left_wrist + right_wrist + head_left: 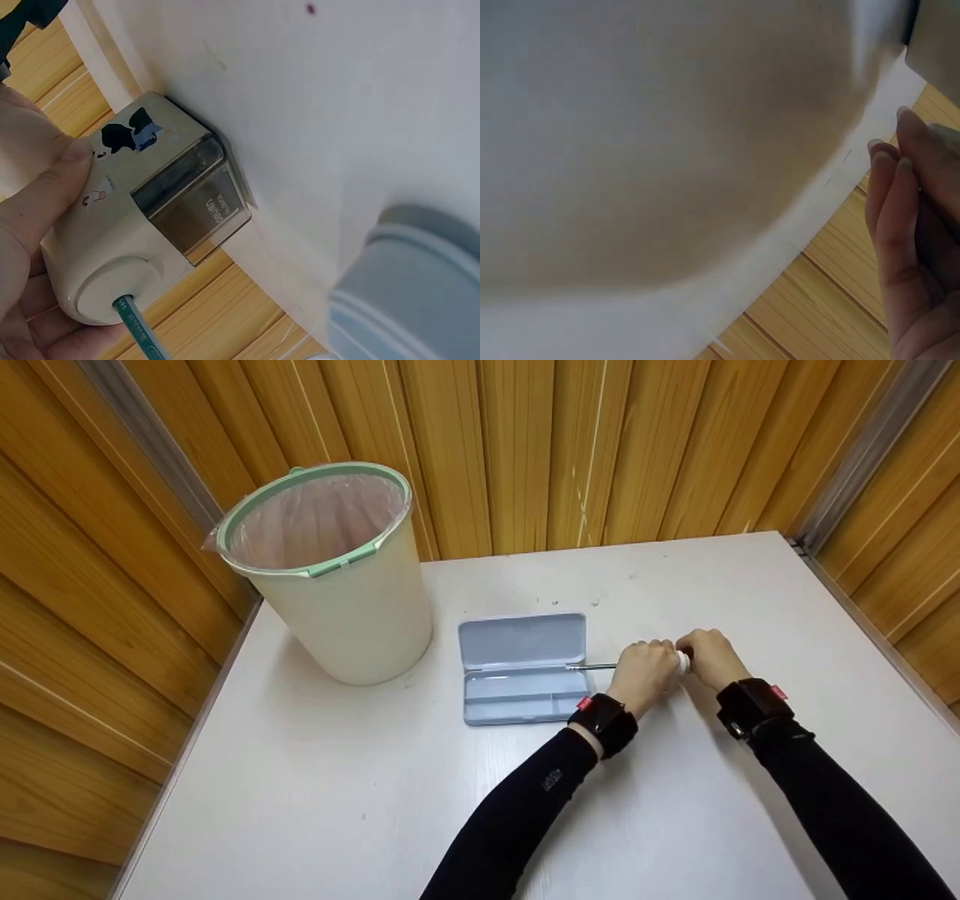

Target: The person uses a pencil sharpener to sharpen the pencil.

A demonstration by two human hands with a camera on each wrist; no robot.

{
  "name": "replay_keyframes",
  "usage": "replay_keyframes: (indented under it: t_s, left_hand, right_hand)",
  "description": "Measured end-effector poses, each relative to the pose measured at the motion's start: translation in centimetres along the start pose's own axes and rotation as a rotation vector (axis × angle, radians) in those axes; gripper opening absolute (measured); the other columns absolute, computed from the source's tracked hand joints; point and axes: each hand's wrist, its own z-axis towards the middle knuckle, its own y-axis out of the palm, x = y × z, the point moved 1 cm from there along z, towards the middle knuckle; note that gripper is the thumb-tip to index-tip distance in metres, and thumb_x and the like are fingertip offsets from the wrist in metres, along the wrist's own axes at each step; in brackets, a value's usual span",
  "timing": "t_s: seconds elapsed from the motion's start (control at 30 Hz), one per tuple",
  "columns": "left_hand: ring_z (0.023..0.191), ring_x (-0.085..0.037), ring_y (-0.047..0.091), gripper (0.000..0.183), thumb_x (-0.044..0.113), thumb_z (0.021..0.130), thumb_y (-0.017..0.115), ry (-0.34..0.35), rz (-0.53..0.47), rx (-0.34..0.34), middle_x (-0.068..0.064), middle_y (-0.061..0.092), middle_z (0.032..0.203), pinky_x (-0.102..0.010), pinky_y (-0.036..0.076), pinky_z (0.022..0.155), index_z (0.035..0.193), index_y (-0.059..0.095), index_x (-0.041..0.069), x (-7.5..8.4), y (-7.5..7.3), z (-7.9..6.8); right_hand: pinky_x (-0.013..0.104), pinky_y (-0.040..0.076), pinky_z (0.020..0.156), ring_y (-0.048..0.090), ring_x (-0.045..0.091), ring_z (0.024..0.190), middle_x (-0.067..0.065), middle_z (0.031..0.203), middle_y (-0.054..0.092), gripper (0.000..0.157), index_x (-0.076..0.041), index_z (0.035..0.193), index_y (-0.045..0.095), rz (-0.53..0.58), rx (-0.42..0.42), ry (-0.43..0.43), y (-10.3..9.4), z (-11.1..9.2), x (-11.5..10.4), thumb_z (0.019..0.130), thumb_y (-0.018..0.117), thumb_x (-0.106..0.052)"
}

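Observation:
My left hand [645,671] grips a cream desktop pencil sharpener [112,225] with a smoky clear shavings drawer and dark patches on its top. A green pencil [139,326] is in the sharpener's round front hole; in the head view its far end lies over the pencil case. My right hand [712,656] is at the back of the sharpener, fingers curled and tips together, pinching its crank, which is mostly hidden by the hand. A pale blue pencil case [521,641] lies unfolded left of my hands, with divided compartments in its base.
A cream bin [352,622] with a green rim and a clear plastic liner stands at the back left of the white table [300,780]. Wood-panelled walls [525,450] close off the back and both sides. Small specks lie on the tabletop behind the case.

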Motion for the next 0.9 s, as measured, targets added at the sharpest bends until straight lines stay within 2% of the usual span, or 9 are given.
replay_keyframes:
  t_s: [0.17,0.3,0.4,0.63,0.8,0.9]
  left_hand:
    - [0.069,-0.003,0.064,0.012,0.022,0.092,0.058,-0.011,-0.003,0.002,0.011,0.069,0.082,-0.016,0.052,0.059,0.091,0.07,0.021,0.0,-0.2,0.0]
    - [0.069,-0.004,0.064,0.012,0.022,0.093,0.058,-0.011,-0.014,0.0,0.01,0.069,0.081,-0.017,0.052,0.059,0.091,0.07,0.02,0.1,-0.2,0.0]
    - [0.069,-0.004,0.064,0.011,0.023,0.092,0.059,-0.02,-0.015,0.004,0.01,0.069,0.081,-0.018,0.052,0.059,0.09,0.069,0.02,0.2,-0.2,0.0]
    - [0.068,-0.003,0.064,0.011,0.024,0.09,0.06,-0.009,0.012,0.039,0.012,0.069,0.08,-0.018,0.051,0.059,0.086,0.07,0.023,0.4,-0.1,0.0]
    - [0.07,-0.003,0.064,0.019,0.018,0.092,0.056,-0.008,0.037,0.018,0.013,0.069,0.082,-0.018,0.052,0.06,0.089,0.073,0.025,0.4,-0.1,0.0]
    - [0.071,-0.002,0.064,0.023,0.015,0.093,0.054,-0.005,0.045,0.011,0.013,0.069,0.083,-0.018,0.052,0.06,0.088,0.074,0.027,0.4,-0.1,0.0]
  right_hand:
    - [0.032,0.038,0.057,0.047,0.02,0.059,0.01,0.064,0.064,0.01,0.001,0.07,0.071,0.001,-0.015,-0.015,0.0,-0.5,-0.2,0.063,0.071,0.008]
    - [0.041,0.047,0.06,0.057,0.025,0.061,0.019,0.072,0.071,0.013,0.003,0.073,0.072,0.0,-0.036,0.004,0.0,-1.1,-0.3,0.063,0.081,0.0]
    - [0.043,0.048,0.061,0.058,0.027,0.061,0.021,0.073,0.07,0.015,0.003,0.07,0.07,0.002,-0.049,0.015,0.0,-1.7,-0.3,0.065,0.083,-0.003]
    - [0.03,0.047,0.062,0.06,0.018,0.062,0.015,0.071,0.072,0.011,-0.001,0.069,0.071,0.074,-0.074,0.024,-0.5,-3.4,-0.8,0.068,0.082,-0.004]
    - [0.023,0.046,0.063,0.06,0.013,0.063,0.009,0.069,0.072,0.009,-0.002,0.07,0.072,0.115,-0.142,0.046,-1.3,-4.5,-1.5,0.071,0.081,-0.002]
    - [0.02,0.046,0.061,0.059,0.009,0.062,0.007,0.068,0.071,0.01,-0.003,0.07,0.071,0.123,-0.146,0.053,-1.9,-5.1,-1.9,0.072,0.08,-0.001]
